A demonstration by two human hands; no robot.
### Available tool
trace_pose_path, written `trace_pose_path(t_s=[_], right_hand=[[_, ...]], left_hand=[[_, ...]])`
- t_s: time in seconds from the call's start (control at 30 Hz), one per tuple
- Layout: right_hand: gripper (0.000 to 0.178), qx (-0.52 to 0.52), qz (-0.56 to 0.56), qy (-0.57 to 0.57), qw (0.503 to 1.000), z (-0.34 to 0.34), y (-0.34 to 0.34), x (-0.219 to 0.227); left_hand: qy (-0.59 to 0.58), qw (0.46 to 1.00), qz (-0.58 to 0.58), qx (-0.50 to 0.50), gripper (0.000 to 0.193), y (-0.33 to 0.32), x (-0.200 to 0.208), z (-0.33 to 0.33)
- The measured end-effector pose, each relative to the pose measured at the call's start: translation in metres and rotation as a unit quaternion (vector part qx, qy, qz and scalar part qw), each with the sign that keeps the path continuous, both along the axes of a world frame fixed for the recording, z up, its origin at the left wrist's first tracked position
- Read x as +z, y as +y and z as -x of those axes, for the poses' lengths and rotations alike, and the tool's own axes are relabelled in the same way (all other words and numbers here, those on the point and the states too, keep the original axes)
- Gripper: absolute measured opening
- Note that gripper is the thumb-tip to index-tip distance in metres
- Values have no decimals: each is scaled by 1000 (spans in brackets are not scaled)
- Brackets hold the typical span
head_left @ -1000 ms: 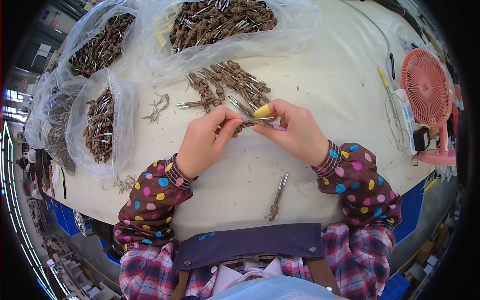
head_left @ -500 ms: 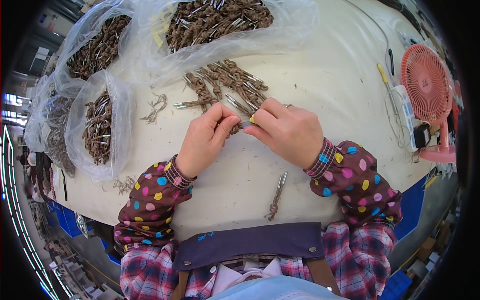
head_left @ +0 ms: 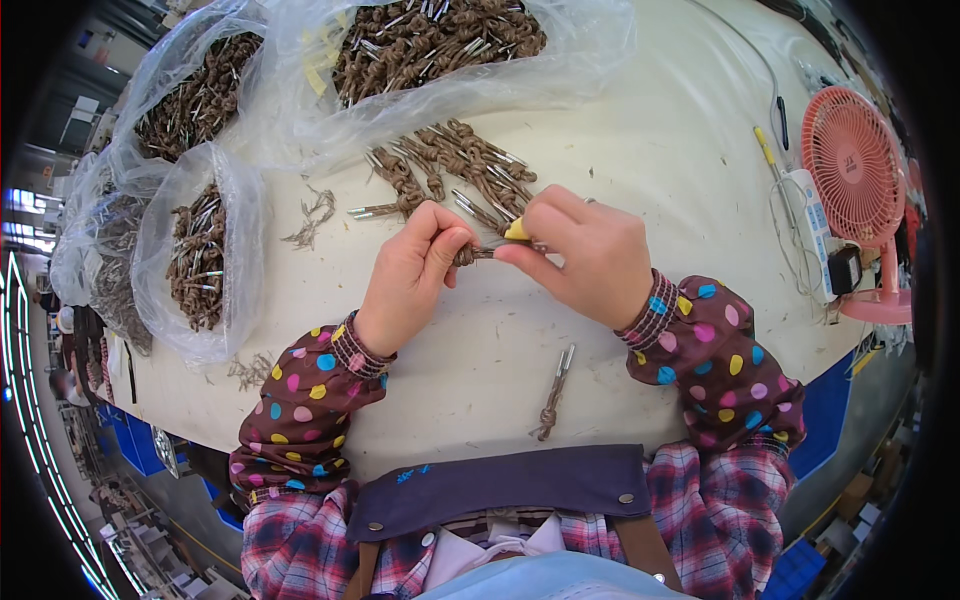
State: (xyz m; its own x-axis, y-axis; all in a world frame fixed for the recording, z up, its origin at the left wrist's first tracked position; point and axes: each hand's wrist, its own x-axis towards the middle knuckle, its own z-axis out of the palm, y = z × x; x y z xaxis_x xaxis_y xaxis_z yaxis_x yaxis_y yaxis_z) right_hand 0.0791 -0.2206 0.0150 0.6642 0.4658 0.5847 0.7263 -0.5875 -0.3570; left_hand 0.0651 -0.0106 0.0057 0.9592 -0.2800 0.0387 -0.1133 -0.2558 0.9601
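My left hand (head_left: 412, 275) pinches a short knotted brown cord (head_left: 468, 257) between thumb and forefinger. From the right, my right hand (head_left: 588, 260) grips the loose ends of the same cord between thumb and fingers. A small yellow piece (head_left: 516, 230) shows at my right forefinger; whether it is a finger cover or a tool part, I cannot tell. Just beyond the hands lies a pile of knotted brown cords (head_left: 480, 165) with silvery metal tips. Nearer my body, a single knotted cord (head_left: 552, 400) rests on the table, its metal tips pointing away from me.
Clear plastic bags full of knotted cords stand at the back (head_left: 440, 100) and left (head_left: 245, 270). Thin cord scraps (head_left: 312, 218) lie beside the left bag. A pink fan (head_left: 852, 168), a white power strip (head_left: 812, 220) and a yellow pen-like tool (head_left: 765, 150) are at the right.
My right hand has shifted slightly right, away from my left, and turned a little. More of the cord's ends and of the yellow piece now show.
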Motion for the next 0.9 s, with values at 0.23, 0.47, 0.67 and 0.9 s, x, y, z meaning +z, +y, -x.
trace_pose_path(t_s=[0.23,0.47,0.67,0.9], right_hand=[[30,69,-285,583,758,-12,-6,-6],[17,29,-210,486,848,-6,-7,1],[20,-8,-108,242,964,5,0,4],[18,-6,-162,270,949,9,6,-3]], left_hand=[[-166,986,-18,-9,12,-2,-6,0],[-268,950,-152,-47,31,1,5,-6],[-322,918,-223,-53,31,2,10,-5],[-393,884,-254,-6,19,0,8,-5]])
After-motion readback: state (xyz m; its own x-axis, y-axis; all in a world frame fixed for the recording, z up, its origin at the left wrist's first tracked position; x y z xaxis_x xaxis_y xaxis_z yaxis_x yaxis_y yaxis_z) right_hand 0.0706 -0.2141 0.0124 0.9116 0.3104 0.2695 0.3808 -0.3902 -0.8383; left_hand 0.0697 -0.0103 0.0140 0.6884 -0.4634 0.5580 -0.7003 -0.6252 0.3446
